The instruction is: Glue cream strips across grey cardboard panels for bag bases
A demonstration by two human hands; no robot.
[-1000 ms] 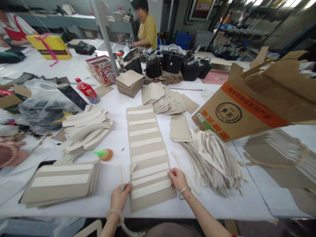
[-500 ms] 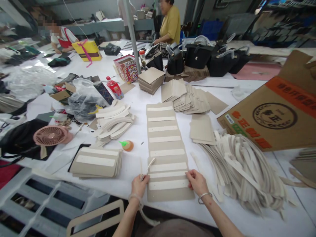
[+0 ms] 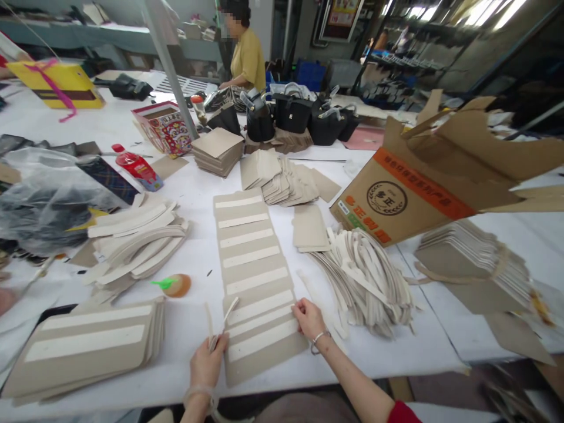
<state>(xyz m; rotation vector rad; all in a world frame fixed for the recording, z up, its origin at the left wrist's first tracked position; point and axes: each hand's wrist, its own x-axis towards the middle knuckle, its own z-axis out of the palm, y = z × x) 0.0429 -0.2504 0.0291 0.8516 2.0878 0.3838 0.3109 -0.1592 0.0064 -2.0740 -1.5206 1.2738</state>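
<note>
A column of overlapping beige panels (image 3: 253, 371) lies on the table, each crossed by white strips. My left hand (image 3: 207, 363) is closed around a few narrow pale strips (image 3: 231, 310) at the front panel's left edge, their ends sticking up between the fingers. At the right edge, my right hand (image 3: 309, 319) pinches the end of a white strip (image 3: 262, 321) that lies across the front panel. A glue bottle (image 3: 177, 286) with a green nozzle lies left of the column. To its lower left is a stack of beige panels (image 3: 88, 346) with white strips.
A heap of loose strips (image 3: 365, 276) lies right of the panels, near a tilted cardboard box (image 3: 423, 205). Curved pale pieces (image 3: 141, 241) lie to the left, and beige stacks (image 3: 218, 150) and black handbags (image 3: 293, 113) stand behind. A person (image 3: 248, 53) works across the table.
My view has turned to the right, so the things sit further left in the picture and more of the box shows. Both hands stay at the front panel's edges.
</note>
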